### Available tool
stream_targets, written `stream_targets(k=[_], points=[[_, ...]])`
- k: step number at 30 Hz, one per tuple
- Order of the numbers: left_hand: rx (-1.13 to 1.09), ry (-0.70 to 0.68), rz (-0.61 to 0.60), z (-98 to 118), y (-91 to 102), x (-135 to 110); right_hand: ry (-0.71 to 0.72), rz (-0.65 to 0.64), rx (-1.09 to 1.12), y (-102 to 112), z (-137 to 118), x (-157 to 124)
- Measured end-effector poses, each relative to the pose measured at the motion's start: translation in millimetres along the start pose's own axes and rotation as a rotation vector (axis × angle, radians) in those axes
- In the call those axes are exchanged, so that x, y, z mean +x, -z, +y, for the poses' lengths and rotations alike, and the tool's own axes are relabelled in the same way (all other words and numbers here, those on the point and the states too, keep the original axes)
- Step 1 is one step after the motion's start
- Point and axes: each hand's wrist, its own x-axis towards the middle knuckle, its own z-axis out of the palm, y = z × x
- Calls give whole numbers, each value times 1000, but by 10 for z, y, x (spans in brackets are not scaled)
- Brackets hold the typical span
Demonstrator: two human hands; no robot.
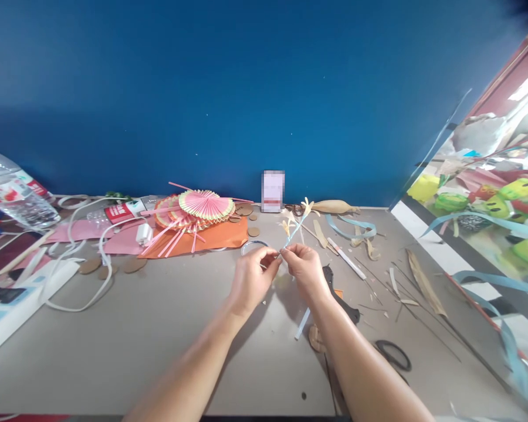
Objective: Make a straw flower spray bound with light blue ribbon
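Note:
Both my hands meet above the middle of the grey table (136,328). My left hand (250,278) and my right hand (305,269) pinch the lower end of a thin stem wrapped in light blue paper (293,234). The stem slants up and away, and small cream paper flowers (307,206) sit along its top. A roll of tape (254,246) lies on the table just behind my left fingers. A white strip (303,324) lies under my right wrist.
Pink and cream folded paper fans (205,205) rest on orange paper (211,237) at the back. A plastic bottle (13,199) and white cables (83,275) lie left. Blue ribbon (349,228), dry husk strips (425,284), thin wires and black scissors (393,354) lie right.

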Motion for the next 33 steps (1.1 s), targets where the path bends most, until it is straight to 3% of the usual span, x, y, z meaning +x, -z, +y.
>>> stream_targets(k=[5, 13, 18, 25, 33], points=[[357, -209, 62, -20, -10, -52, 59, 99, -86, -51, 26, -31], [320, -292, 119, -59, -34, -46, 78, 132, -96, -58, 32, -49], [86, -96, 78, -77, -20, -4, 100, 75, -86, -68, -4, -60], [-591, 366, -53, -10, -16, 62, 29, -83, 183, -67, -54, -57], [-1104, 682, -254, -75, 41, 99, -96, -193, 391, -54, -66, -52]])
